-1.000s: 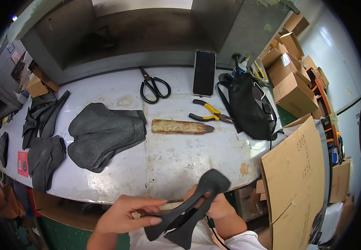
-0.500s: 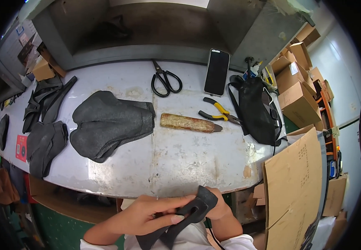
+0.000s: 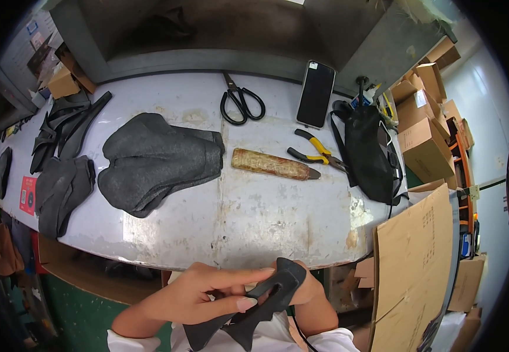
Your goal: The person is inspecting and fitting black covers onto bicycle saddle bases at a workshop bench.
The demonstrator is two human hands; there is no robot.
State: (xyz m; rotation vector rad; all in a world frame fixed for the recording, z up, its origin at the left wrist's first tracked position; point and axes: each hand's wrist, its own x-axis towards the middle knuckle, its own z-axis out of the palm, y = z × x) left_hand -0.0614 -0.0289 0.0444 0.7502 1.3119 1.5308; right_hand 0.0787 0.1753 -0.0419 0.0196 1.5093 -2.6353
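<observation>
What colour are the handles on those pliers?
Yellow and black: the pliers' handles show best in the head view.

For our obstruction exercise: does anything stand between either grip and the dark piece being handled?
Nothing visible: the left grip touches the dark piece directly; the right grip sits partly hidden behind it.

The left hand (image 3: 210, 293) was found holding a dark grey piece (image 3: 290, 278) with an opening in it, thumb and index finger against it, while the right hand (image 3: 311, 288) supported its upper end just off the table's near edge. On the stained white table (image 3: 266, 223) lay, from left to right, 1 stack of grey pieces (image 3: 160, 161), 1 tool with a mottled handle (image 3: 272, 164), and 1 pair of yellow-and-black pliers (image 3: 326, 155). Behind these were noted 1 pair of black-handled scissors (image 3: 231, 87) and 1 phone (image 3: 316, 94).
</observation>
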